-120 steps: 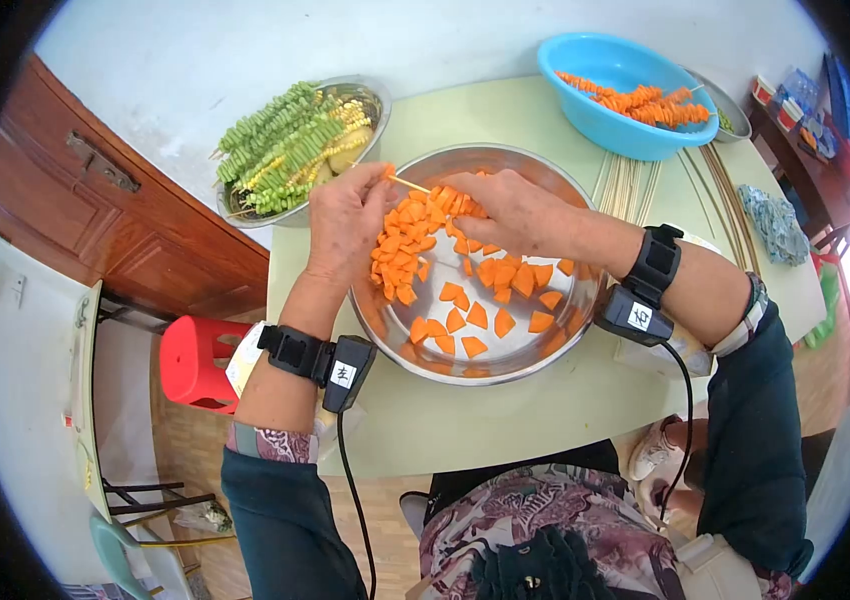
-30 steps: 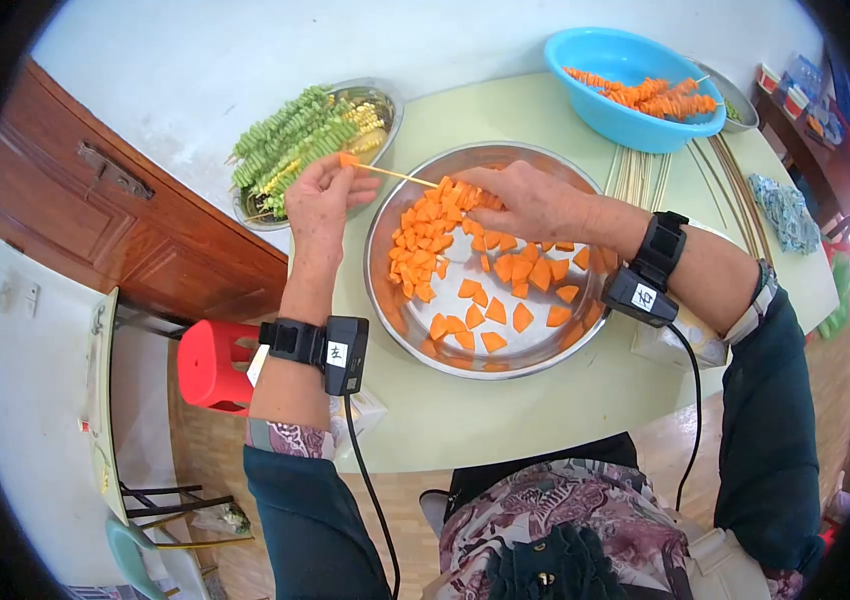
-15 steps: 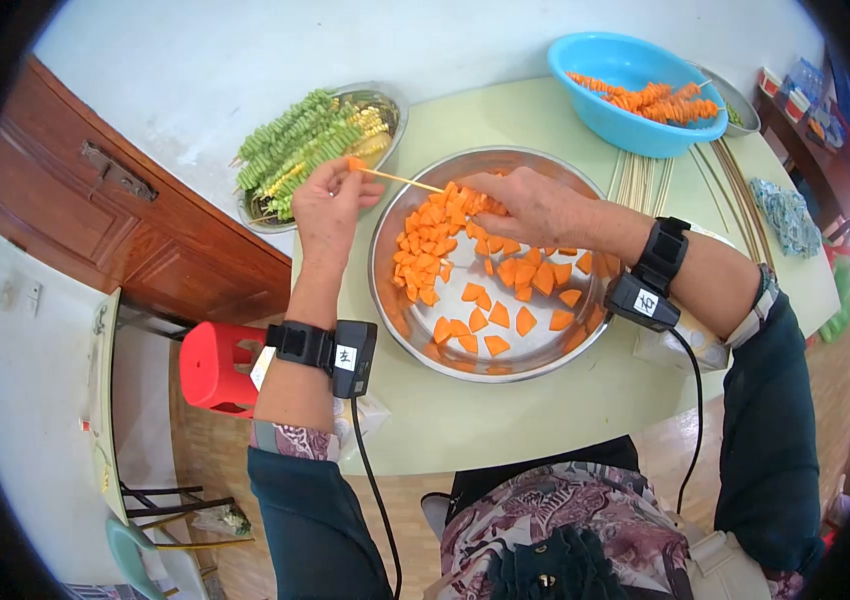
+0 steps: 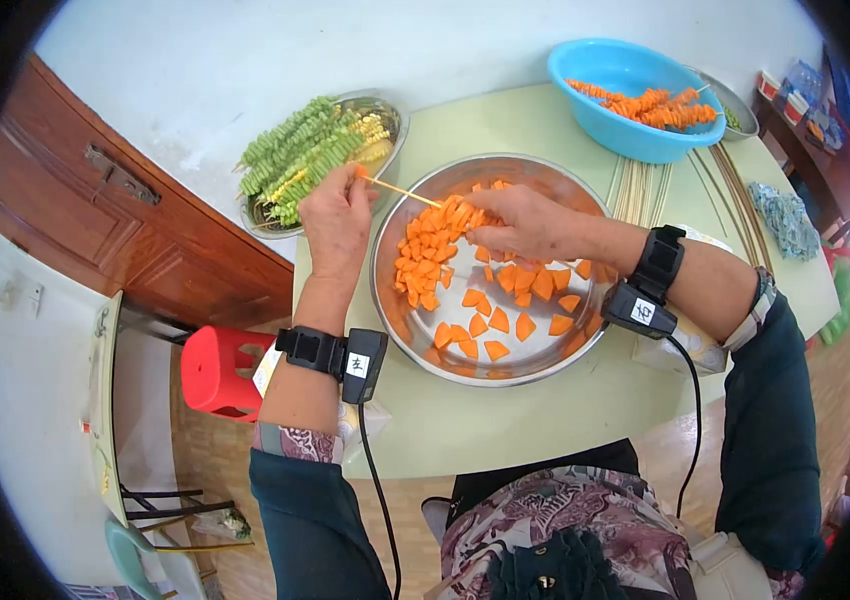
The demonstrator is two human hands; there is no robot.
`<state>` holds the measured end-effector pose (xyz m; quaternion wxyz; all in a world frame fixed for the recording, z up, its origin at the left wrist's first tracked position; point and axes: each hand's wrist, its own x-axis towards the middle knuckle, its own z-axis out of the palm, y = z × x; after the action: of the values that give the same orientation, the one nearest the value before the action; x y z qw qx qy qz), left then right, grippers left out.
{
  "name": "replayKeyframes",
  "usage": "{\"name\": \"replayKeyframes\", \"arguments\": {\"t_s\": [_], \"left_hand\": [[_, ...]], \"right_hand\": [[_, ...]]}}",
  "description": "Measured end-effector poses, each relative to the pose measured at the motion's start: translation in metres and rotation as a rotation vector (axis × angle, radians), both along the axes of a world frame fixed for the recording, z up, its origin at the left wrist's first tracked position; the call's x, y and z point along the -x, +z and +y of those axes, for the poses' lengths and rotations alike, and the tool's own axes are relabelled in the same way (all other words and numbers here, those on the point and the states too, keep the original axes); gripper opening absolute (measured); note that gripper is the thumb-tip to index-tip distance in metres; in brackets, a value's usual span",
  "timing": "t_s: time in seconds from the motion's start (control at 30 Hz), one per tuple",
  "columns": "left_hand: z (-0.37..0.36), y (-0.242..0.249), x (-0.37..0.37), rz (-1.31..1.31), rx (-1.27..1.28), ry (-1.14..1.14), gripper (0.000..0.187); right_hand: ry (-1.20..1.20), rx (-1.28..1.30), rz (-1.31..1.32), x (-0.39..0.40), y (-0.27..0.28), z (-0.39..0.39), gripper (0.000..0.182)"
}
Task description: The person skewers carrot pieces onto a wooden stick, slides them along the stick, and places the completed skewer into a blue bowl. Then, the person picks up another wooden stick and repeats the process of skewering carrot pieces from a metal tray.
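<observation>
One thin wooden skewer [image 4: 403, 190] slants from the left hand [image 4: 337, 215] toward four o'clock, its bare middle spanning the gap between the two hands. The left fingers pinch its upper end, where a bit of orange shows at the tips. At the lower end, the right hand [image 4: 525, 222] curves its fingers against clustered carrot pieces [image 4: 457, 215]; I cannot tell whether they grip the wood or the carrot. The cluster sits at eleven o'clock within a steel basin [image 4: 490, 379], above loose carrot wedges [image 4: 525, 325] scattered toward six o'clock.

Around that basin, the pale green counter [image 4: 585, 420] carries a blue plastic basin [image 4: 585, 115] of skewered orange spirals at one o'clock, bamboo sticks [image 4: 633, 190] at two and a crumpled cloth [image 4: 785, 220] near three. At ten, a metal bowl [image 4: 397, 140] holds green spiral-cut skewers [image 4: 295, 145]. Beyond the counter, a red plastic stool [image 4: 207, 370] stands at eight o'clock, a brown panelled door [image 4: 55, 190] at nine, and a white wall [image 4: 445, 45] at twelve.
</observation>
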<state>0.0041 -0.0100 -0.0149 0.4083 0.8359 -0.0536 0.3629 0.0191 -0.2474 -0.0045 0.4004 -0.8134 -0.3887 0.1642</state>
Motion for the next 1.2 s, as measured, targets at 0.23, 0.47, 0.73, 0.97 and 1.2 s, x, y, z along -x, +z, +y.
{"name": "replayKeyframes", "arguments": {"t_s": [0.23,0.47,0.73,0.97,1.2], "left_hand": [[-0.001,0.003,0.002,-0.018,-0.097,0.022,0.008],[-0.003,0.002,0.002,-0.029,-0.093,0.029,0.009],[-0.003,0.006,0.003,-0.078,-0.234,0.049,0.011],[-0.001,0.003,0.001,-0.034,-0.186,0.005,0.009],[-0.004,0.003,0.002,0.009,-0.057,-0.087,0.011]], "right_hand": [[0.066,-0.135,0.473,0.005,0.010,-0.001,0.016],[0.042,-0.103,0.351,0.007,0.015,-0.002,0.016],[0.012,-0.099,-0.462,-0.010,-0.020,0.001,0.025],[0.000,0.016,0.147,0.006,0.011,-0.001,0.023],[0.000,-0.019,0.175,0.007,0.013,0.000,0.024]]}}
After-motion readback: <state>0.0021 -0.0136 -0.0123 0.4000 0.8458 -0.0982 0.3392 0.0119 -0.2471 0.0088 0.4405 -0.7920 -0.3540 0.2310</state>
